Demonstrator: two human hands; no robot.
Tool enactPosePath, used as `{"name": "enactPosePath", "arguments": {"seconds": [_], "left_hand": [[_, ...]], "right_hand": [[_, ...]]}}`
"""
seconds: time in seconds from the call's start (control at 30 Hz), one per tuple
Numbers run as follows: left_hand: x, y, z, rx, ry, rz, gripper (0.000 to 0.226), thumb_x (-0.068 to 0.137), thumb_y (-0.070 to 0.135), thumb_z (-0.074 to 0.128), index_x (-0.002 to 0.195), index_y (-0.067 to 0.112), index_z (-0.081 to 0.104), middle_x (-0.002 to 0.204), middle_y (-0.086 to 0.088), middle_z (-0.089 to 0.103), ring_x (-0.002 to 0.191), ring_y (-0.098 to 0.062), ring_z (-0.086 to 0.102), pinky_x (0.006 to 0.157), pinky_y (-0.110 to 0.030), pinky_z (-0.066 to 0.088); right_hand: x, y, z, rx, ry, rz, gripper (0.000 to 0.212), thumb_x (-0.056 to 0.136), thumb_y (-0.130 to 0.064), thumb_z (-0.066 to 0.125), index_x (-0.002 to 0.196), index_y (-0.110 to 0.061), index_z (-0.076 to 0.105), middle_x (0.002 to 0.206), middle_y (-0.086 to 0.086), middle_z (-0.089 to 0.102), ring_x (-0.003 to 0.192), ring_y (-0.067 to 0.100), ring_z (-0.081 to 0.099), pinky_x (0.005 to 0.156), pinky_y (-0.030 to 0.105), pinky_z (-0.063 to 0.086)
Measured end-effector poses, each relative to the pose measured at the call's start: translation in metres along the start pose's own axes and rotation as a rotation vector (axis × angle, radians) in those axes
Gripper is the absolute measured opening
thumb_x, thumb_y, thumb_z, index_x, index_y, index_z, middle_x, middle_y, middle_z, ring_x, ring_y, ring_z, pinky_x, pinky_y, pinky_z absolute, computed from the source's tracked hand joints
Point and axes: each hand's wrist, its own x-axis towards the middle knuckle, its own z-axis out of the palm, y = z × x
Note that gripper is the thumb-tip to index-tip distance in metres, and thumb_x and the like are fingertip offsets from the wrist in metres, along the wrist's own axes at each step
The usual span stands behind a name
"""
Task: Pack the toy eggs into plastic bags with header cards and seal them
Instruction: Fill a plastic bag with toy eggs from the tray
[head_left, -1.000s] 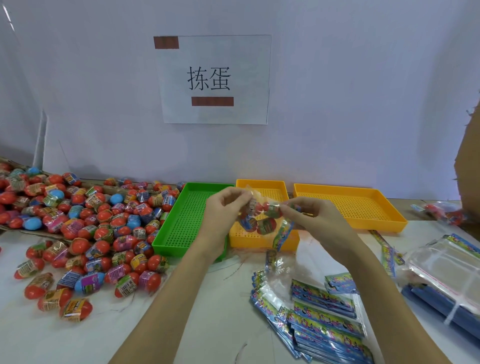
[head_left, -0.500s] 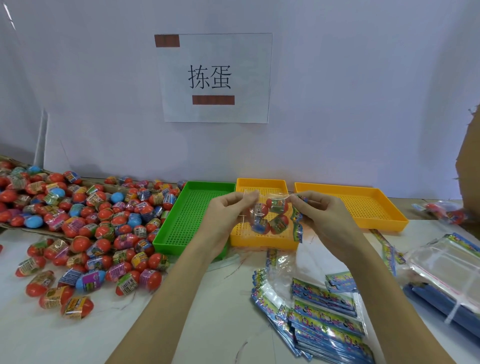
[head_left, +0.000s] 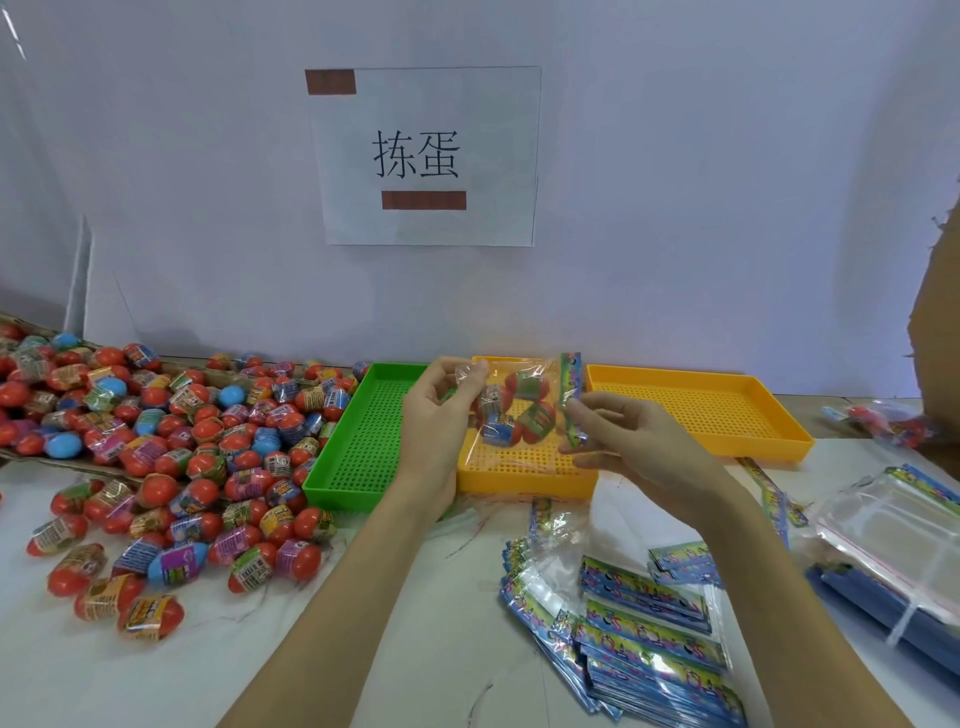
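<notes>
I hold a clear plastic bag with several toy eggs inside above the middle yellow tray. My left hand pinches the bag's left top corner. My right hand pinches its right side at the coloured header card, which stands upright along that edge. A large heap of red and blue toy eggs covers the table on the left. A pile of empty bags with header cards lies in front of my right arm.
A green tray stands left of the middle yellow tray and a second yellow tray to its right. A stack of clear bags lies at the right edge. A filled bag rests at the far right. A paper sign hangs on the wall.
The bag has turned and risen a little between my hands; the header card now stands upright on its right edge, and my hands have moved slightly apart.
</notes>
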Motion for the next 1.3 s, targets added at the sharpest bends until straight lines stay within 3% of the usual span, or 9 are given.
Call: {"name": "enactPosePath", "arguments": {"seconds": [0.13,0.23,0.33,0.47,0.67,0.87,1.0,1.17,1.3], "left_hand": [[-0.001,0.0,0.0,-0.024,0.026,-0.019,0.039,0.097,0.039,0.066,0.104,0.001,0.072,0.093,-0.007,0.075,0.088,-0.017,0.069,0.084,-0.037,0.06],[-0.001,0.004,-0.002,-0.038,-0.186,-0.108,0.054,0.09,0.056,0.06,0.118,0.011,0.073,0.105,0.004,0.08,0.102,-0.014,0.075,0.09,-0.026,0.058],[-0.003,0.0,-0.004,0.068,-0.416,-0.166,0.054,0.083,0.034,0.082,0.134,0.029,0.065,0.118,-0.012,0.073,0.106,-0.029,0.075,0.104,-0.04,0.053],[0.001,-0.008,-0.007,0.055,-0.418,-0.155,0.059,0.081,0.004,0.086,0.13,0.03,0.066,0.102,-0.009,0.071,0.087,-0.025,0.076,0.088,-0.035,0.06],[0.006,-0.002,-0.02,0.131,-0.441,-0.097,0.063,0.073,0.007,0.091,0.123,0.034,0.063,0.104,-0.012,0.074,0.09,-0.026,0.076,0.084,-0.034,0.062],[0.001,-0.001,-0.019,0.216,-0.445,0.029,0.047,0.088,0.008,0.082,0.123,0.031,0.06,0.093,-0.021,0.076,0.079,-0.027,0.075,0.076,-0.03,0.059],[0.0,-0.005,-0.013,0.392,-0.295,0.329,0.046,0.09,0.008,0.08,0.13,0.023,0.061,0.084,-0.004,0.07,0.078,-0.013,0.069,0.075,-0.027,0.058],[-0.002,-0.007,-0.014,0.914,-0.346,0.955,0.043,0.098,0.0,0.067,0.138,0.016,0.065,0.094,0.001,0.063,0.079,-0.017,0.06,0.072,-0.035,0.056],[0.0,-0.01,-0.01,1.051,-0.368,1.009,0.073,0.089,-0.005,0.071,0.153,0.024,0.05,0.112,-0.002,0.059,0.097,-0.018,0.058,0.082,-0.026,0.051]], "right_hand": [[0.001,0.001,0.009,-0.075,0.046,-0.078,0.023,0.093,-0.024,0.074,0.1,-0.001,0.076,0.08,0.008,0.072,0.073,0.019,0.07,0.066,0.023,0.056],[0.003,0.001,0.013,-0.015,0.235,-0.162,0.018,0.096,-0.018,0.071,0.099,0.0,0.075,0.075,0.008,0.066,0.068,0.015,0.064,0.062,0.021,0.054],[0.004,0.003,0.01,0.055,0.306,-0.16,0.019,0.099,-0.017,0.068,0.103,0.0,0.073,0.077,0.008,0.066,0.069,0.013,0.064,0.064,0.019,0.054],[0.003,0.001,0.009,0.036,0.277,-0.132,0.017,0.099,-0.017,0.067,0.099,-0.001,0.073,0.076,0.006,0.066,0.069,0.014,0.063,0.064,0.022,0.054],[0.0,-0.006,0.006,-0.236,0.297,-0.234,0.022,0.105,-0.015,0.059,0.086,-0.007,0.068,0.068,0.006,0.06,0.062,0.016,0.053,0.059,0.028,0.045],[-0.003,-0.006,0.007,-0.102,0.251,-0.202,0.017,0.105,-0.015,0.058,0.094,-0.012,0.07,0.06,0.007,0.056,0.055,0.02,0.048,0.047,0.024,0.04],[-0.001,-0.005,0.011,0.204,0.245,-0.022,0.027,0.106,-0.025,0.057,0.124,-0.005,0.059,0.087,0.015,0.077,0.08,0.029,0.076,0.063,0.026,0.06],[0.001,-0.007,0.016,0.571,-0.092,0.125,0.068,0.097,-0.062,0.052,0.137,-0.007,0.052,0.127,0.023,0.07,0.118,0.038,0.068,0.097,0.046,0.059],[0.004,-0.003,0.016,0.487,0.003,0.031,0.04,0.098,-0.024,0.068,0.132,-0.002,0.063,0.127,0.024,0.069,0.113,0.035,0.071,0.091,0.043,0.061]]}}
